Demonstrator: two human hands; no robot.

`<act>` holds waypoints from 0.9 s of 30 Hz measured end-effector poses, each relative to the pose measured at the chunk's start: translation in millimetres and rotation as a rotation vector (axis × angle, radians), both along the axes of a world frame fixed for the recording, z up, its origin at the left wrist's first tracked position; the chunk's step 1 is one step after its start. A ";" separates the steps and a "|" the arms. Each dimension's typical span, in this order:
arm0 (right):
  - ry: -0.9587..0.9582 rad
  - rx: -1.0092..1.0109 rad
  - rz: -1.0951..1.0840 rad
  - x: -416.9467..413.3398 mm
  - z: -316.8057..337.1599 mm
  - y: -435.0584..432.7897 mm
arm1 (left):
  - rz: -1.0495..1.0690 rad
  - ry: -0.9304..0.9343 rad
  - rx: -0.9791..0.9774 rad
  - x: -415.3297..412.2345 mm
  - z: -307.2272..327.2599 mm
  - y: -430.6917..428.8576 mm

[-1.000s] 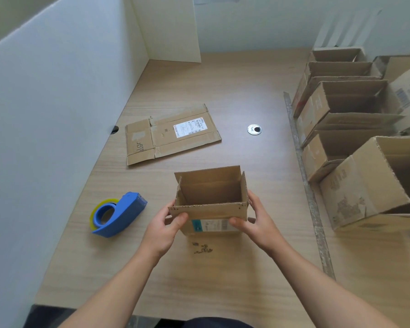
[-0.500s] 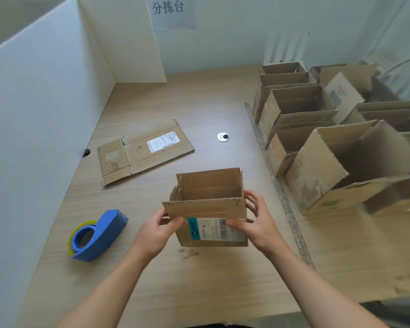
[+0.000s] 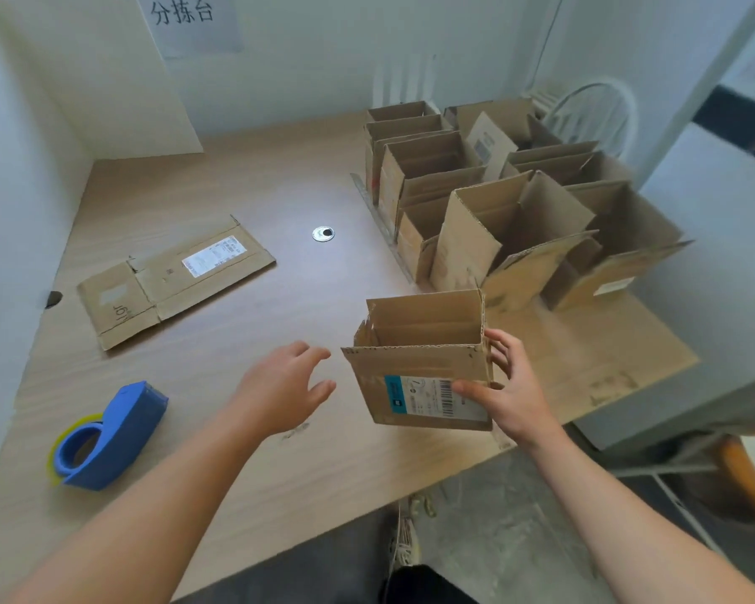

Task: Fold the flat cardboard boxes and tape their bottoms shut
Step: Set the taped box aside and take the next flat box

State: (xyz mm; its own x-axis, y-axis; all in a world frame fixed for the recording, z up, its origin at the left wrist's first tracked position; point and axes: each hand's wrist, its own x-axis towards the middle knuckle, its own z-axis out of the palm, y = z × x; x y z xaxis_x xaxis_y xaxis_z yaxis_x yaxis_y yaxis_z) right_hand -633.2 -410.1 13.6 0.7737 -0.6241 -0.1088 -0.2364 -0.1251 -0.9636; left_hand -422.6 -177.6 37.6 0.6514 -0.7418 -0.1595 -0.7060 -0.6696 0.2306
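while our right hand (image 3: 511, 394) grips the open-topped cardboard box (image 3: 415, 364) at its right corner, thumb pressed on the printed label (image 3: 428, 396) on the near wall and fingers curled round the right side wall, our left hand (image 3: 284, 385) hovers just left of the box, fingers spread and relaxed, touching nothing. the box stands upright with a slight tilt by the front edge of the tabletop (image 3: 245, 180), right of the middle; we cannot tell whether its bottom rests on the wood. its top flaps stand up. well to the left, near the front left corner, the blue tape dispenser (image 3: 110, 433) lies with a yellowish roll in it. a flat cardboard box (image 3: 166, 285) lies farther back toward the left edge, label up. a small round metal disc (image 3: 323, 234) sits near the middle of the tabletop. along the right edge a cluster of folded boxes (image 3: 519, 220) stands open-topped, packed against one another. a paper sign (image 3: 184, 15) hangs on the back wall.
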 end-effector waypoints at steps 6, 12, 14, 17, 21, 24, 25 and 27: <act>0.018 -0.047 -0.102 -51.2 -3.2 -36.9 | -0.110 0.040 -0.026 -31.6 3.1 -52.9; 0.017 -0.108 -0.136 -89.0 -6.5 -102.3 | -0.152 0.070 -0.047 -64.9 4.7 -125.1; 0.026 -0.115 -0.136 -101.6 -10.3 -135.7 | -0.151 0.088 -0.060 -78.8 2.3 -156.6; 0.027 -0.117 -0.123 -121.0 -16.7 -193.8 | -0.136 0.107 -0.079 -101.1 -5.9 -208.8; 0.054 -0.086 -0.054 -142.2 -20.9 -263.4 | -0.069 0.152 -0.079 -137.5 -11.7 -274.4; 0.059 -0.088 -0.033 -153.6 -24.3 -300.8 | -0.028 0.152 -0.090 -156.0 -11.7 -313.6; 0.062 -0.080 -0.029 -157.7 -25.2 -309.7 | -0.014 0.157 -0.103 -161.3 -11.2 -323.1; 0.075 -0.071 -0.018 -166.6 -27.2 -326.2 | -0.004 0.177 -0.109 -171.1 -11.6 -337.3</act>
State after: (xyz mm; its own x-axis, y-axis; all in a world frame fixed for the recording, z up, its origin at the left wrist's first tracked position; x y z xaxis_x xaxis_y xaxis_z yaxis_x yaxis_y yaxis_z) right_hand -799.8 -736.2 -13.6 0.7536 -0.6461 -0.1210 -0.3107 -0.1879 -0.9317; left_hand -593.6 -514.9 26.0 0.6178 -0.7632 -0.1894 -0.6505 -0.6313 0.4222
